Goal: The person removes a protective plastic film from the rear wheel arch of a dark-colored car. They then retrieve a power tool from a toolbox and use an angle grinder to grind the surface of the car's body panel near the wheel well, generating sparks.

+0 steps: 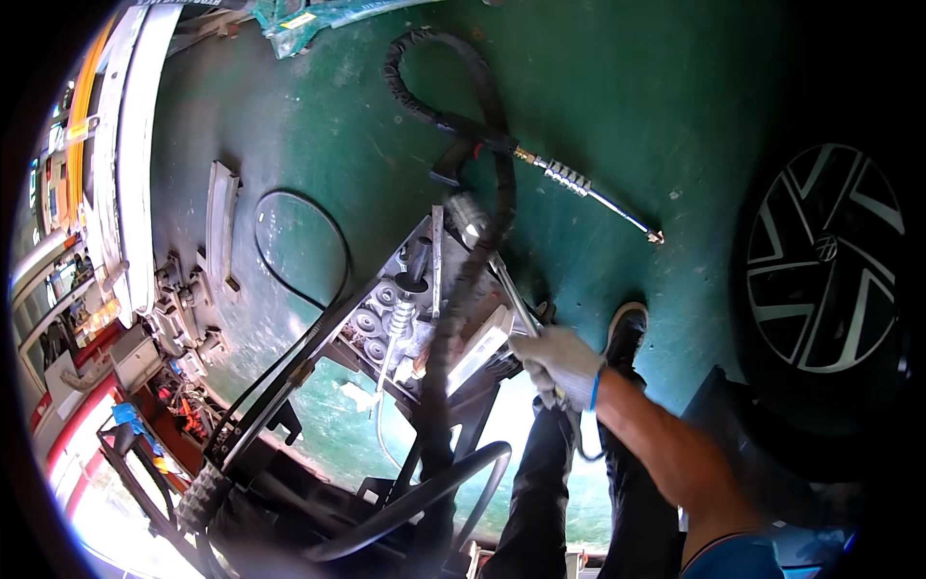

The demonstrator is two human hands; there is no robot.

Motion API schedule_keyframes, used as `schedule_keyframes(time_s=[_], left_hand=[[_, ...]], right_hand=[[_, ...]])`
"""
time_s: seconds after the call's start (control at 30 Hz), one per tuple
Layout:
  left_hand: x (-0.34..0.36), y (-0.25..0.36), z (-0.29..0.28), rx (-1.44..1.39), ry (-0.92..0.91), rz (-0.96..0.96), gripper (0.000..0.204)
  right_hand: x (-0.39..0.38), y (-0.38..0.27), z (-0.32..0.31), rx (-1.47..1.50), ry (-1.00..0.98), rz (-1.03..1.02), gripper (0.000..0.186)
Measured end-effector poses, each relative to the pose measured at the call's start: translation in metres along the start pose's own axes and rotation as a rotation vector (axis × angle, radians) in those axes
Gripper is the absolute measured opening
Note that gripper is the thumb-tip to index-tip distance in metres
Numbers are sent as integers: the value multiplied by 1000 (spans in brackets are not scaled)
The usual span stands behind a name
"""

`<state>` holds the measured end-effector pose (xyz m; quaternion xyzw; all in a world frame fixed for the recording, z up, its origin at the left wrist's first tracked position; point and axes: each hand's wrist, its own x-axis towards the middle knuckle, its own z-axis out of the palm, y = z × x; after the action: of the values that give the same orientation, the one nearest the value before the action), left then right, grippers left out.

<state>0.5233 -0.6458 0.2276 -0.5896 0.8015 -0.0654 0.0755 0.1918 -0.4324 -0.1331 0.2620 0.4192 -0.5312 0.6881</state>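
Note:
My gloved right hand (564, 367) is closed around a metal rod tool (514, 297) above a black wheeled cart (352, 340); the rod's blurred upper end (468, 217) is at the cart's top corner. The cart's tray holds several round metal pieces (371, 323), a black-handled fitting (417, 261) and a pale rectangular piece (482, 347). A black sleeved hose (444, 376) runs up across the cart to a spray gun (461, 150) with a long metal lance (612, 207) lying on the green floor. I cannot see my left hand.
A car wheel (820, 256) is close at the right. My feet (629, 328) stand beside the cart. A looped cable (333, 232) and a metal bar (222, 222) lie left. Long panels (130, 125), cluttered shelving (164, 415) and a teal object (309, 24) line the edges.

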Motion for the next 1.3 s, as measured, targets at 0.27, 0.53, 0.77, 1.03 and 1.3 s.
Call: schedule_keyframes(time_s=[0.27,0.53,0.77,1.03,1.3], left_hand=[[2,-11,4,-40,-24,10,45],[-8,-12,5,-46,-7,8,44],[3,-8,18,-53,-19,28,44],[15,2,31,-37,-20,40,43],[21,5,25,0,-31,0,43]], right_hand=[[-119,71,15,-105,256,128,26],[-174,90,-37,-1174,170,166,39],[-72,-2,-34,-1925,-145,-124,19],[127,27,11,-2056,-60,-844,24],[113,-34,-98,-1485,777,-760,26]])
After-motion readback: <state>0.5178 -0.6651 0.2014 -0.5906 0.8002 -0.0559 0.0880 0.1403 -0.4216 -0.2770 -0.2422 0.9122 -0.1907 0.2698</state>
